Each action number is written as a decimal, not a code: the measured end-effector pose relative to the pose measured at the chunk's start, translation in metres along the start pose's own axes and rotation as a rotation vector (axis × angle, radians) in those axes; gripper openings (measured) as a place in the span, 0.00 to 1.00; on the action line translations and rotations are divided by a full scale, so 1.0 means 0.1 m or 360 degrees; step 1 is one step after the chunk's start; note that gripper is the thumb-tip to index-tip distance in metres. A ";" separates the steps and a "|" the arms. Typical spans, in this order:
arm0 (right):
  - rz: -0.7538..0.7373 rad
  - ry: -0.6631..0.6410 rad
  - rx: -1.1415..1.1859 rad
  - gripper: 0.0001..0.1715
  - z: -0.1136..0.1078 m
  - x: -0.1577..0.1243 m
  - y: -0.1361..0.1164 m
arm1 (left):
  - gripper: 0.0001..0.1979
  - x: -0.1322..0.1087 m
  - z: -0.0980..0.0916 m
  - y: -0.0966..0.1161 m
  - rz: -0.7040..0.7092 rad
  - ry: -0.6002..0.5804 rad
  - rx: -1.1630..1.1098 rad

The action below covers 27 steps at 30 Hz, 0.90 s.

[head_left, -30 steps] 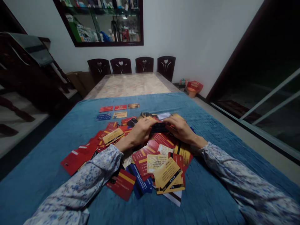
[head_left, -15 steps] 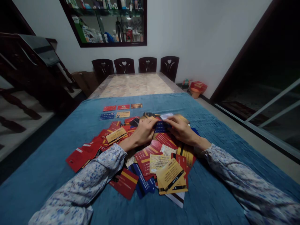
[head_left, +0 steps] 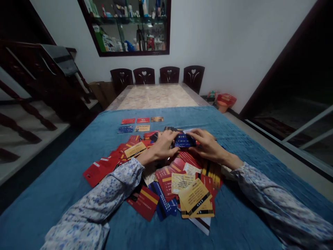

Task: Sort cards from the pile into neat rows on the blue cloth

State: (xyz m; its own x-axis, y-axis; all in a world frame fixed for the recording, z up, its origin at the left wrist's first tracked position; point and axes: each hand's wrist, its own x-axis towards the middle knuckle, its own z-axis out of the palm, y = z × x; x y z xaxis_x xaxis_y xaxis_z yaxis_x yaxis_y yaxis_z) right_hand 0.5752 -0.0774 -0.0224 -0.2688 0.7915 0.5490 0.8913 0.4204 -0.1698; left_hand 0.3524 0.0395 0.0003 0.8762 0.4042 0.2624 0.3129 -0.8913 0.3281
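Note:
A dark blue card (head_left: 184, 140) with pale print is held up between my two hands, above the far part of a loose heap of cards. My left hand (head_left: 165, 145) has fingers and thumb curled round its left edge. Around the right edge, the fingers and thumb of my right hand (head_left: 206, 146) are closed. Whether other cards lie behind the blue one, I cannot tell. Beneath and nearer to me spread red cards (head_left: 146, 203), yellow cards (head_left: 195, 197) and blue cards (head_left: 161, 201), overlapping. My hands hide part of the heap.
Beyond the heap to the left, separate cards lie in two rows, among them a red card (head_left: 143, 120) and a blue card (head_left: 125, 129). A blue cloth (head_left: 234, 208) covers the near table. Several dark chairs (head_left: 144, 75) stand at the far end.
My hands have spread a little apart and their grip has shifted, so more of the blue card shows. The whole view has moved slightly, shifting the scene to the right.

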 end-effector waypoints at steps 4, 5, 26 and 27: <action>0.0066 -0.0078 -0.0068 0.32 -0.02 0.06 -0.04 | 0.29 0.02 -0.05 -0.02 -0.0019 -0.0044 0.0117; 0.0071 -0.0097 -0.0077 0.32 -0.02 0.08 -0.05 | 0.28 0.02 -0.07 -0.02 -0.0018 -0.0053 0.0140; 0.0005 -0.0616 -0.0080 0.26 0.41 1.27 -0.33 | 0.26 -0.38 -0.68 -0.71 -0.0255 -0.0092 0.0413; 0.0007 -0.0642 -0.0086 0.26 0.43 1.34 -0.37 | 0.27 -0.40 -0.71 -0.76 -0.0278 -0.0103 0.0423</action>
State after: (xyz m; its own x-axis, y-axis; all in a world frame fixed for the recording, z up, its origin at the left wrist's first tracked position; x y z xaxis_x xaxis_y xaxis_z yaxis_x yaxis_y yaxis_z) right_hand 0.4907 0.0323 0.0218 -0.3768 0.9084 0.1814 0.9078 0.4011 -0.1225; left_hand 0.2675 0.1054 0.0288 0.8197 0.5495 0.1618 0.5380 -0.8355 0.1122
